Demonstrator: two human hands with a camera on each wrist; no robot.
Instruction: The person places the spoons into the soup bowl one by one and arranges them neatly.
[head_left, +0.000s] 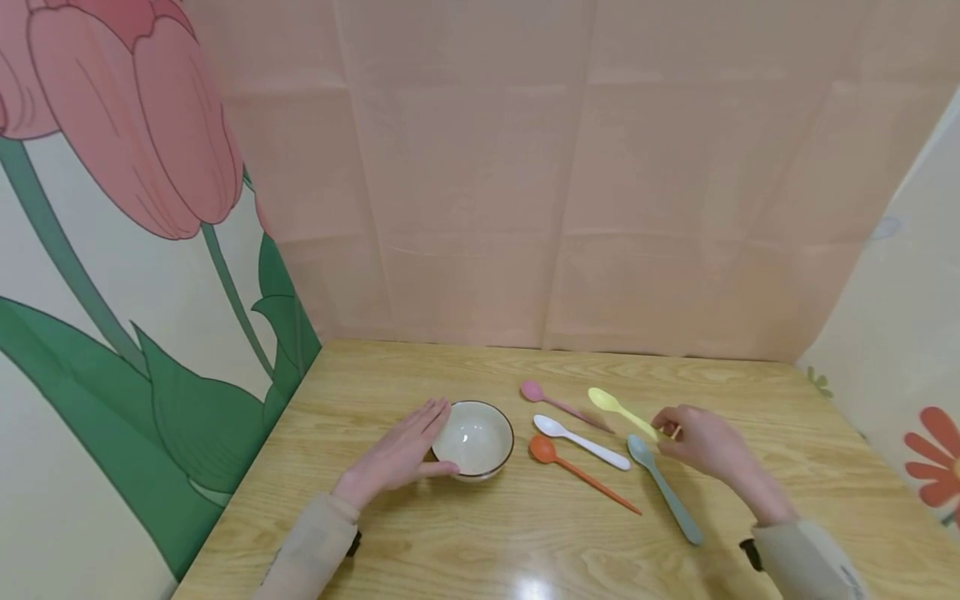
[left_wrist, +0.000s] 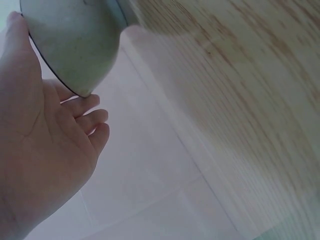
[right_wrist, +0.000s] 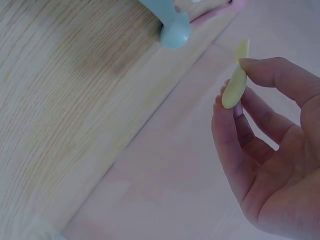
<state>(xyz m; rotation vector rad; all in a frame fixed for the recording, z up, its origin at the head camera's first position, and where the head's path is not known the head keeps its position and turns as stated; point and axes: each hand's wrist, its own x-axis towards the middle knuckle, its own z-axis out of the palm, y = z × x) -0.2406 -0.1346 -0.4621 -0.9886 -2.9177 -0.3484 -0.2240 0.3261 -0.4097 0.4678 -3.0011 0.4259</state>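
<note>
Beige sleeves are crossing the counter: my right grip is pinching the yellow spoon by its handle near the teal spoon; my outstretched left grip is touching the bowl, likely steadying it.

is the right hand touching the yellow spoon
Touching: the right wrist view plainly shows the right hand pinching the yellow spoon between thumb and fingers.
</note>
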